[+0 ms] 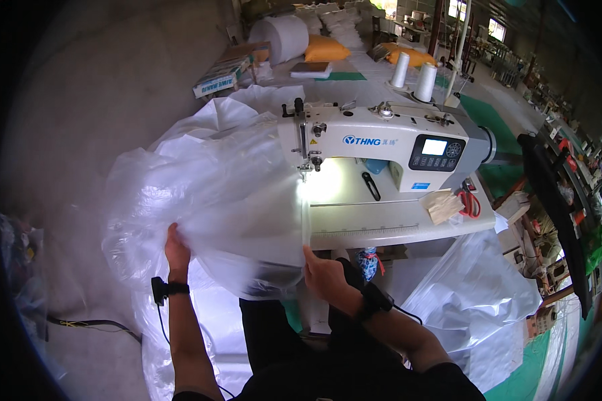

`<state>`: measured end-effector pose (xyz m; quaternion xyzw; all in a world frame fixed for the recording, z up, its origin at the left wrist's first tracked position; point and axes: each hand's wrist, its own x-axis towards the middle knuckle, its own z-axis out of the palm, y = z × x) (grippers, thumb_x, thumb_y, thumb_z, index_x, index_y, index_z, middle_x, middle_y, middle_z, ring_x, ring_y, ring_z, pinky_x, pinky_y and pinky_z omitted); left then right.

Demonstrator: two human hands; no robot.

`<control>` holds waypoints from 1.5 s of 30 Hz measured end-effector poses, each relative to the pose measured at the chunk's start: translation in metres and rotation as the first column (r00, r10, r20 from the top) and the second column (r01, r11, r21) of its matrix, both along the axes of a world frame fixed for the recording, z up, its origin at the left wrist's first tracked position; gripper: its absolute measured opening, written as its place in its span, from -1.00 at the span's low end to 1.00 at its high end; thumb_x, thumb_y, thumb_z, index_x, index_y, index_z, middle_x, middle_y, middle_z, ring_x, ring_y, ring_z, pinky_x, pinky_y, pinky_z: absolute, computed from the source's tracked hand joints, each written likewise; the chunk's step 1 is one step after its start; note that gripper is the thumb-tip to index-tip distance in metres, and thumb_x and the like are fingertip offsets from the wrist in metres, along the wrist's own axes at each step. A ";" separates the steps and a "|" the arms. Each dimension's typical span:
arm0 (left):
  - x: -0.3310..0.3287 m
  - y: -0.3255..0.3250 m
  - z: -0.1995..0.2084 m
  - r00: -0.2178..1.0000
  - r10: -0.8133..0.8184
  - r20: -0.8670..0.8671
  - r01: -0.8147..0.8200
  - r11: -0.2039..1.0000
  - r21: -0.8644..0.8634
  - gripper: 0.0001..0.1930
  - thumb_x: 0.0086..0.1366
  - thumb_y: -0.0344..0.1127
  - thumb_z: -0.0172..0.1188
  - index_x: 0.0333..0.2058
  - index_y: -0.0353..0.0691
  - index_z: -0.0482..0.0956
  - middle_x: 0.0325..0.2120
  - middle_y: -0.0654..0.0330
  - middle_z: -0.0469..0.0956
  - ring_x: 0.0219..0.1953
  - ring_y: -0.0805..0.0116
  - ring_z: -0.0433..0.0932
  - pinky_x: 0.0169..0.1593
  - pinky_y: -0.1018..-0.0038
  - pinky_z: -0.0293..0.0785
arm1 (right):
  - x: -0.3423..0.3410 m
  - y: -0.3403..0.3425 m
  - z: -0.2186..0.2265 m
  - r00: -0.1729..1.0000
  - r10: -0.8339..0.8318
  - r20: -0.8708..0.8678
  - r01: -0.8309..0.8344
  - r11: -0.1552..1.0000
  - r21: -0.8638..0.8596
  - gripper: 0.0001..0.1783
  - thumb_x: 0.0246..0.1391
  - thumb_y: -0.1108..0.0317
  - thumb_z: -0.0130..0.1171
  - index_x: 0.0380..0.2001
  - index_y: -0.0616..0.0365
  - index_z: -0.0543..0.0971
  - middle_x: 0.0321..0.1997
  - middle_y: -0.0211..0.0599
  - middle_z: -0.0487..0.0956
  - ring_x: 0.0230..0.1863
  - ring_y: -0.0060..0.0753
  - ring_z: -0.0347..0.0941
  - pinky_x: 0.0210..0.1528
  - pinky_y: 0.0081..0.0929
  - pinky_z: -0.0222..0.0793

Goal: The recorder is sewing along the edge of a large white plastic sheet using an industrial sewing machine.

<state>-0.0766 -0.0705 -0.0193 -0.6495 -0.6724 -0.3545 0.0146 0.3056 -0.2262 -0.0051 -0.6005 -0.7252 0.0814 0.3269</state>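
A large translucent white plastic sheet (pixel 234 180) spreads in loose folds left of a white sewing machine (pixel 374 137). Its right edge runs straight under the machine's lit needle area (pixel 305 172). My right hand (pixel 328 279) pinches that edge just below the front of the machine bed (pixel 361 235). Farther left, my left hand (pixel 176 250) is closed on the sheet's near side; its fingers are partly hidden and slightly blurred. Both wrists carry a black strap with a small device.
On the machine bed lies a black thread snipper (pixel 371 186); red-handled scissors (pixel 470 204) and a brown paper piece (pixel 442 206) are at its right. Two white thread cones (pixel 425 82) stand behind. More plastic sheeting (pixel 475 294) hangs right. A white roll (pixel 279 39) sits at the back.
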 end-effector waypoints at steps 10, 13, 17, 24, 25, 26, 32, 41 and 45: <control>0.005 0.067 -0.011 0.975 -0.035 -0.218 0.032 0.999 -0.018 -0.54 0.11 -0.53 -0.07 0.06 -0.30 0.33 -0.07 -0.09 0.45 -0.02 -0.06 0.43 0.03 0.21 0.37 | 0.010 0.076 0.009 0.968 -0.054 0.247 0.081 0.992 -0.100 -0.74 0.00 0.37 0.00 -0.25 0.28 0.47 -0.58 -0.05 0.55 -0.55 -0.03 0.52 -0.50 -0.14 0.42; 0.012 0.076 -0.008 0.978 -0.022 -0.210 0.015 0.999 -0.032 -0.57 0.12 -0.53 -0.07 0.03 -0.29 0.36 -0.11 -0.08 0.47 -0.06 -0.09 0.44 0.01 0.19 0.38 | 0.014 0.098 0.009 0.952 -0.067 0.298 0.113 0.984 -0.138 -0.74 0.01 0.36 -0.05 -0.27 0.30 0.48 -0.58 -0.04 0.54 -0.52 -0.02 0.53 -0.46 -0.13 0.42; 0.013 0.087 -0.012 0.982 -0.021 -0.186 0.020 1.000 -0.006 -0.62 0.13 -0.50 -0.08 -0.03 -0.28 0.40 -0.14 -0.07 0.48 -0.08 -0.09 0.44 -0.01 0.17 0.38 | 0.024 0.124 0.011 0.970 -0.028 0.241 0.054 0.993 -0.103 -0.71 0.02 0.35 -0.07 -0.25 0.31 0.47 -0.57 -0.04 0.55 -0.46 0.00 0.54 -0.38 -0.12 0.43; -0.017 0.118 0.021 0.908 -0.267 -0.324 0.093 0.880 -0.465 -0.58 0.20 -0.22 -0.07 0.04 -0.14 0.41 -0.09 -0.13 0.48 -0.03 -0.14 0.43 0.06 0.13 0.34 | 0.023 0.133 0.020 0.971 -0.046 0.234 0.080 0.987 -0.138 -0.74 0.05 0.38 -0.09 -0.27 0.35 0.44 -0.54 -0.02 0.57 -0.45 -0.02 0.55 -0.36 -0.16 0.43; -0.023 0.118 0.029 0.915 -0.281 -0.289 0.097 0.849 -0.519 -0.56 0.22 -0.17 -0.11 0.08 -0.06 0.38 -0.06 -0.14 0.46 -0.01 -0.15 0.43 0.09 0.13 0.33 | 0.025 0.129 0.021 0.975 -0.109 0.193 0.137 0.980 -0.142 -0.79 0.07 0.39 -0.07 -0.35 0.35 0.44 -0.53 -0.03 0.58 -0.52 -0.06 0.55 -0.42 -0.23 0.44; -0.025 0.116 0.037 0.918 -0.264 -0.295 0.070 0.840 -0.537 -0.56 0.22 -0.17 -0.11 0.08 -0.06 0.38 -0.06 -0.14 0.46 -0.01 -0.15 0.43 0.09 0.13 0.33 | 0.029 0.124 0.022 0.983 -0.096 0.157 0.112 0.989 -0.100 -0.79 0.07 0.39 -0.07 -0.35 0.35 0.44 -0.53 -0.03 0.58 -0.52 -0.06 0.55 -0.42 -0.23 0.44; -0.024 0.069 0.070 0.867 -0.237 -0.438 0.070 0.929 -0.364 -0.63 0.15 -0.33 0.00 -0.04 -0.04 0.51 -0.28 -0.07 0.57 -0.21 -0.07 0.53 -0.09 0.17 0.45 | 0.047 0.106 0.026 0.498 -0.361 -0.789 -0.376 0.730 -0.571 -0.70 0.07 0.23 0.19 -0.31 0.29 0.49 -0.61 -0.26 0.51 -0.74 -0.60 0.31 -0.79 -0.61 0.11; -0.022 0.027 0.130 0.882 -0.127 -0.453 -0.019 0.953 -0.304 -0.87 0.06 -0.30 0.15 -0.39 -0.06 0.62 -0.38 0.07 0.59 -0.27 0.00 0.53 -0.18 0.22 0.47 | 0.046 0.110 0.061 0.446 -0.318 -0.837 -0.385 0.776 -0.500 -0.80 0.08 0.31 0.12 -0.29 0.22 0.48 -0.45 -0.20 0.57 -0.69 -0.61 0.37 -0.78 -0.71 0.06; -0.007 0.037 0.173 0.903 -0.008 -0.429 -0.055 0.989 -0.135 -0.86 0.12 -0.27 0.15 -0.38 -0.16 0.58 -0.42 0.05 0.60 -0.39 0.11 0.58 -0.34 0.31 0.49 | 0.054 0.128 0.083 0.360 -0.274 -0.892 -0.347 0.848 -0.401 -0.72 0.11 0.36 0.02 -0.18 0.34 0.38 -0.27 -0.09 0.58 -0.40 -0.30 0.61 -0.72 -0.63 0.29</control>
